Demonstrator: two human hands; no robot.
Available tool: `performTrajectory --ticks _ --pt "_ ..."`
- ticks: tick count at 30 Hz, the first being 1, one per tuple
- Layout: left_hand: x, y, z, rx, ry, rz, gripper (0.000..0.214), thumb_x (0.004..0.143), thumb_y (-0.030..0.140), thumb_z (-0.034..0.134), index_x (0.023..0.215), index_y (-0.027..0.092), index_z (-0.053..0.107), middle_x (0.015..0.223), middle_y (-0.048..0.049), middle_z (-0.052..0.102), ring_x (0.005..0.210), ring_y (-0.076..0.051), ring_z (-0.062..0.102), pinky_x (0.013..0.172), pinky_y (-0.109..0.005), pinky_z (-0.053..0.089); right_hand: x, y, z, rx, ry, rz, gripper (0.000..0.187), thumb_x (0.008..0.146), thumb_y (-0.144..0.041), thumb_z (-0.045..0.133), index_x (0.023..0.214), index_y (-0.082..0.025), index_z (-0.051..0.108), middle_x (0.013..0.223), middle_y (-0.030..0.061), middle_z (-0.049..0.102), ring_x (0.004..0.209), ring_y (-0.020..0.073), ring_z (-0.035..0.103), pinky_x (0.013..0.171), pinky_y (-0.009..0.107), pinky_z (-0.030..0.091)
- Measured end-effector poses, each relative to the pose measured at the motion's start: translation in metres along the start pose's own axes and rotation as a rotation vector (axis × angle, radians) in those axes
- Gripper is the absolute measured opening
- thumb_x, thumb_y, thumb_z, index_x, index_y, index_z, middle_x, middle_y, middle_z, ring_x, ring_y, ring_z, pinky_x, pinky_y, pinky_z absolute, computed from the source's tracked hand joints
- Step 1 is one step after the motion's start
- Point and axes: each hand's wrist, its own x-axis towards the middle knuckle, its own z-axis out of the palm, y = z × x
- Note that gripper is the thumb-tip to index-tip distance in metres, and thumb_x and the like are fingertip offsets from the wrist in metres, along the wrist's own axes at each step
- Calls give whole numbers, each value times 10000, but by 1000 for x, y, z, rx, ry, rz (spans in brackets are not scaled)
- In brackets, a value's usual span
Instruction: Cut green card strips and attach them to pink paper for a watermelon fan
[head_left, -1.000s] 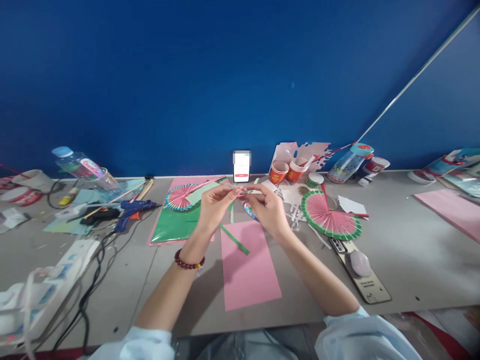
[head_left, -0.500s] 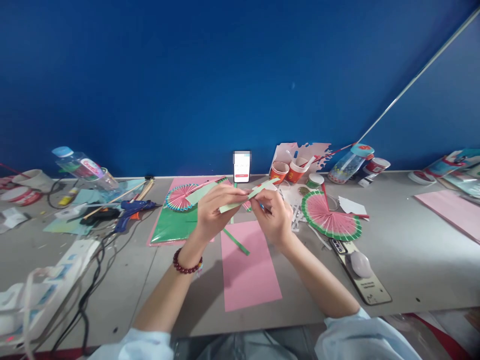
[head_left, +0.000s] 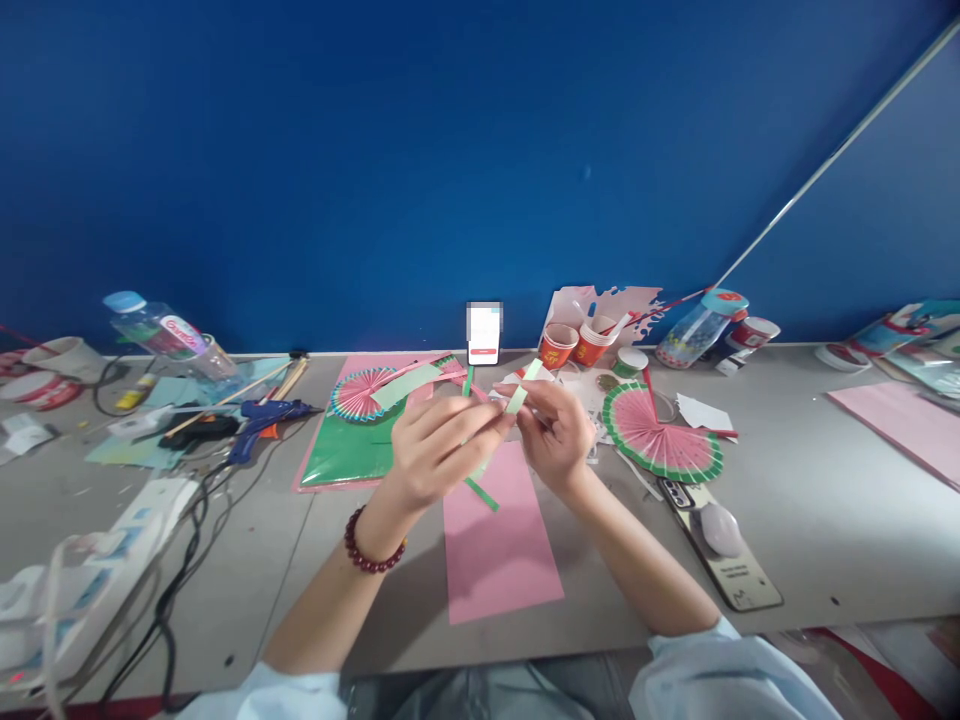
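Note:
Above the pink sheet of paper (head_left: 504, 560), a pale green paper strip (head_left: 525, 385) is pinched between the fingertips of both hands. My left hand (head_left: 439, 450), with a beaded bracelet at the wrist, is closed on the strip from the left. My right hand (head_left: 559, 430) grips it from the right, its fingers curled and partly hidden. The strip's upper end sticks up between the hands. Below them, a darker green strip (head_left: 484, 495) lies on the pink sheet. Close by on the right rests a watermelon-patterned paper fan (head_left: 664, 435).
At left lie a blue glue gun (head_left: 262, 420), a power strip (head_left: 120, 570) with cables and a plastic bottle (head_left: 169, 330). Paper cups (head_left: 559, 345) and an upright phone (head_left: 484, 335) stand at the back. Another phone (head_left: 739, 580) with a mouse (head_left: 721, 530) on it lies right.
The pale green strip has turned from a shallow slant to a steeper one. My left hand has rolled and dropped slightly; my right hand has shifted a little.

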Motion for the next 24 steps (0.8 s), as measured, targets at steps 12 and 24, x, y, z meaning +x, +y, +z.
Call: performTrajectory --ticks 12,24 --pt "1 3 -4 -213 -33 -223 236 791 120 659 938 303 690 964 -2 723 816 -168 666 675 -312 555 5 -11 -4 67 -45 197 151 888 -309 557 1008 -248 627 817 56 726 727 187 699 583 285 548" --pt "-8 -10 15 -695 -118 -1117 158 802 336 667 795 188 723 786 -47 722 763 -175 661 700 -298 537 21 -9 1 536 -331 820 310 811 -425 650 1001 -217 519 650 -3 690 585 148 650 523 232 463"
